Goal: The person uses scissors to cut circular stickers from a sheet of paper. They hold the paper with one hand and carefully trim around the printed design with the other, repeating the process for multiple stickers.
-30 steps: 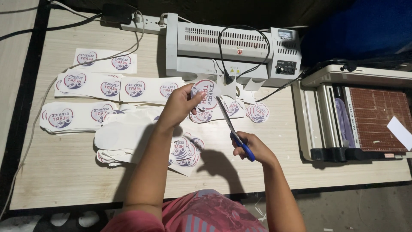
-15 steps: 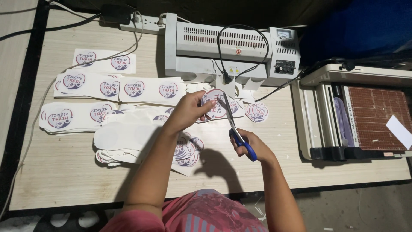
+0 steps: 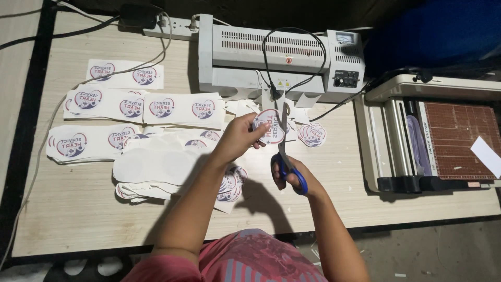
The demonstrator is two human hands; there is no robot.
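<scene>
I see my left hand (image 3: 241, 137) pinching the round printed sticker (image 3: 269, 127) upright above the table (image 3: 78, 209), while my right hand (image 3: 297, 180), closed through the blue-handled scissors (image 3: 284, 151), sits just below it, blades pointing away along the sticker's right edge.

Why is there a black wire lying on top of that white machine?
The cord loops loose over the laminator and hangs down its front, right above where the left hand holds a sticker and the right hand works scissors. Paper scraps also litter the table.
</scene>
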